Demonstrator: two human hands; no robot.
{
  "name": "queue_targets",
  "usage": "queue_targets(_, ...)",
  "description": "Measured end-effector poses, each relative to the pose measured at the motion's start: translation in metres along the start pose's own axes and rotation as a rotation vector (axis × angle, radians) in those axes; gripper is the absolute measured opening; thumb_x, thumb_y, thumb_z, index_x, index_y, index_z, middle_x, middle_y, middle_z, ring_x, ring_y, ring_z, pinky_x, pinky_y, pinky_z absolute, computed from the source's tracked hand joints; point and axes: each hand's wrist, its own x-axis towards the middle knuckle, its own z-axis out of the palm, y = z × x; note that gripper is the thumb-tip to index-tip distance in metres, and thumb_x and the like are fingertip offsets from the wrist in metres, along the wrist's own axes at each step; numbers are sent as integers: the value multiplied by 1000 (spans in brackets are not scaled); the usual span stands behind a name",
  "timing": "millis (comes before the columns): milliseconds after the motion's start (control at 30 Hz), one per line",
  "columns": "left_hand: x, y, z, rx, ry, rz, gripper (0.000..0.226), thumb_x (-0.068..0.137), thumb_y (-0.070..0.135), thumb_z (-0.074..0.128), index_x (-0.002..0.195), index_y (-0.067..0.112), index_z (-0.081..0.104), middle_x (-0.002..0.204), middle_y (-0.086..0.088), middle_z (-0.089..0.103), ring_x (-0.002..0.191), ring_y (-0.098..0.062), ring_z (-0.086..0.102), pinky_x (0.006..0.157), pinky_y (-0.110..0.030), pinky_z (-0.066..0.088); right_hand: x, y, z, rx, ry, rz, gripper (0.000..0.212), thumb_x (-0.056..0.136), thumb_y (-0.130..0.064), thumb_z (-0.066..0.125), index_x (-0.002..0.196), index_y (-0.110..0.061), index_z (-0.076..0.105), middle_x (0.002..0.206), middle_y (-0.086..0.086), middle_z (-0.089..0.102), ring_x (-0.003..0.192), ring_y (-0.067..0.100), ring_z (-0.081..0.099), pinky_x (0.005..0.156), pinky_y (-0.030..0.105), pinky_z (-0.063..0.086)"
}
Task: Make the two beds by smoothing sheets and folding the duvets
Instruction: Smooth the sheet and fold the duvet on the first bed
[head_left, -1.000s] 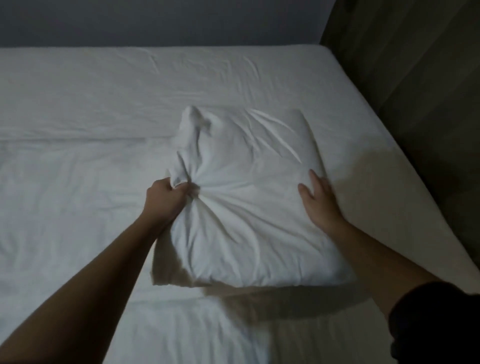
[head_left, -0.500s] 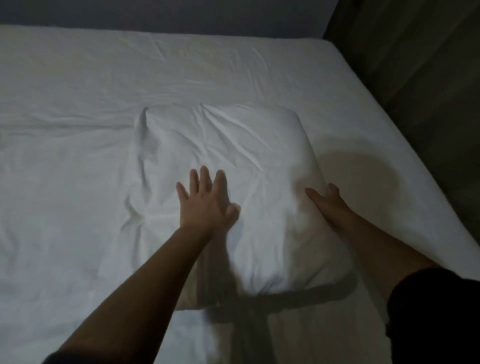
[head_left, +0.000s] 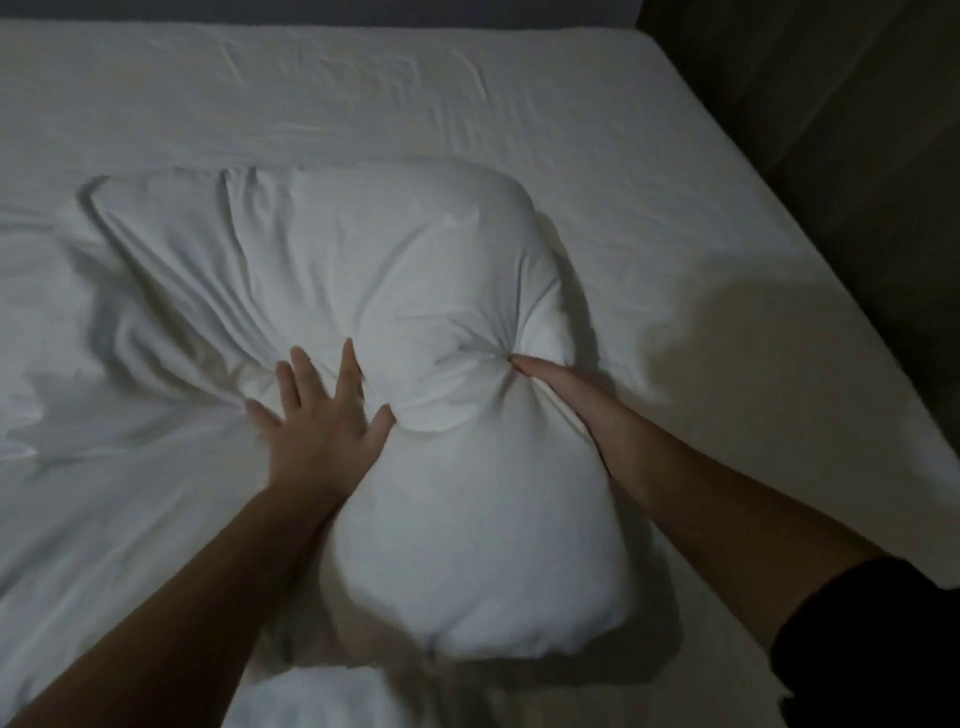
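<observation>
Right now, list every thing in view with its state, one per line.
Puffy white folded duvet: bundled on the sheet, dented under both hands.
White fabric bed sheet: spread out, creased.
Left hand: flat, fingers spread, pressing the duvet's left part.
Right hand: fingers straight, pushing into the duvet's right side.

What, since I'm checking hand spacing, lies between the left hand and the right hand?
In the head view, a puffed, creased bulge of the folded duvet fills the stretch between the left hand and right hand; both press into it.
</observation>
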Motion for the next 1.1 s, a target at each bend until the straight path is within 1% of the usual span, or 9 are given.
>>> queue_targets(100,-5,21,-14,-39,29,-8,73,93,58,24,153,32,-6,159,-21,-7,147,-37,-4,110,-70,6,-19,-26,-19,5,-37,-32,120,27,-71,86,132,-19,59,128,0,64,110,18,65,100,37,49)
queue_targets(300,-17,115,-57,-57,46,61,90,71,65,1,153,30,-5,160,-18,-7,147,-37,-4,108,-71,3,-86,-82,-109,-69,-88,-146,67,68,-50,79,120,-10,67,105,4,74,98,16,70,86,29,53)
queue_targets(400,-31,194,-55,-92,52,143,89,72,62,2,154,28,-4,160,-18,-4,147,-38,-3,108,-72,3,-119,-108,-187,-160,95,-183,54,81,-50,72,122,-16,62,109,4,69,96,18,66,81,27,49)
queue_targets(500,-48,274,-33,-68,45,267,82,79,64,7,153,30,-6,160,-19,-2,147,-38,0,106,-73,2,-135,-109,-276,-243,322,-163,86,76,-55,73,143,-11,44,140,11,52,122,28,53,96,34,43)
queue_targets(633,-68,313,17,206,-86,375,75,91,68,12,154,29,-2,160,-18,-5,147,-39,-3,106,-72,-2,-126,-57,-346,-350,250,26,122,47,-63,87,147,-12,38,139,11,52,115,27,57,82,32,48)
queue_targets(733,-58,303,30,224,-26,382,75,90,64,17,154,25,13,160,-20,3,147,-40,1,108,-71,-1,-93,-32,-343,-468,289,-168,82,90,-38,66,154,-16,19,147,2,38,130,22,42,102,35,39)
queue_targets(900,3,322,4,218,228,493,72,89,58,24,152,22,24,158,-19,17,145,-42,12,107,-70,-3,-39,-46,-275,-1304,391,-594,64,97,-61,25,151,-45,-4,162,-9,-16,149,24,-14,118,57,-1)
queue_targets(967,31,305,11,219,180,354,75,90,64,21,154,26,9,160,-20,4,146,-42,0,107,-68,-11,-13,-40,-266,-1434,426,-606,62,95,-65,18,150,-48,-7,162,-8,-18,149,26,-16,115,64,0)
queue_targets(1100,37,251,36,127,86,175,88,83,68,25,152,14,21,153,-37,7,141,-53,6,112,-66,10,18,-21,-280,-1445,560,-434,70,92,-69,17,151,-42,-8,162,0,-16,148,32,-12,112,68,3)
